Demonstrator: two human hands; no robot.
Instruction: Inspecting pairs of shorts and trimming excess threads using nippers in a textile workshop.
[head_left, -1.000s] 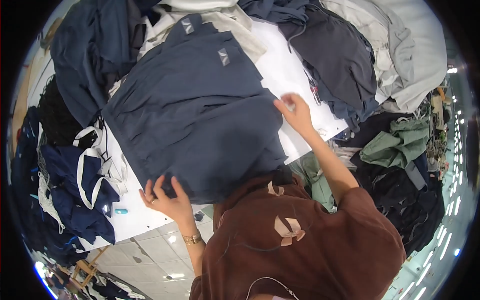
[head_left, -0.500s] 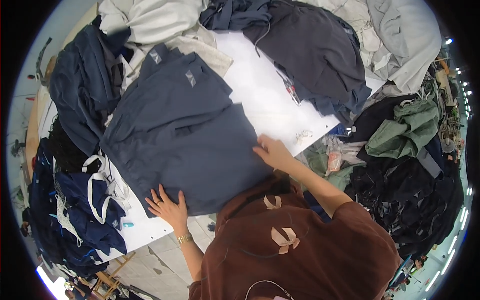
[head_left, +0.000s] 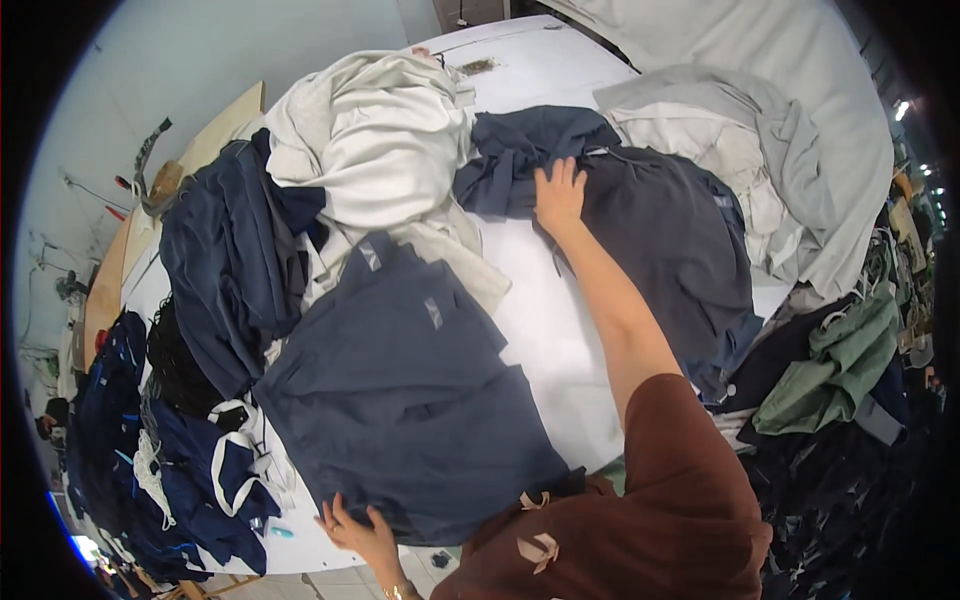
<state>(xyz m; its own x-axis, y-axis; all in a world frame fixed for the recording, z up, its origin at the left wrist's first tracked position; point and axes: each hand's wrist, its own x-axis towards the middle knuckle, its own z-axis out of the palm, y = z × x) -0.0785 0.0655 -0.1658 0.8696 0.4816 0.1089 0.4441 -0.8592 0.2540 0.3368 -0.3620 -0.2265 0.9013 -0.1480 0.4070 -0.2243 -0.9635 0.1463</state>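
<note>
A dark slate-blue garment (head_left: 420, 410) lies spread on the white table, two small light-grey patches near its far end. It looks like shorts or trousers, but its full shape is unclear. My left hand (head_left: 365, 543) rests at its near left edge, thumb and fingers apart. My right hand (head_left: 562, 197) is stretched out to the far side, fingers spread on dark cloth. That cloth lies where a crumpled navy garment (head_left: 505, 160) meets a heap of dark grey garments (head_left: 665, 240). No grasp shows in either hand.
A big cream cloth pile (head_left: 375, 140) stands at the back left beside hanging dark blue garments (head_left: 225, 250). Pale grey cloth (head_left: 720, 110) lies back right. Green cloth (head_left: 830, 360) and black cloth heaps flank the right side. Navy pieces with white straps (head_left: 235, 470) lie left.
My right hand has left the slate-blue garment's right edge and reached forward to the far dark cloth. The view has tilted up. My left hand stays at the garment's near left edge.
</note>
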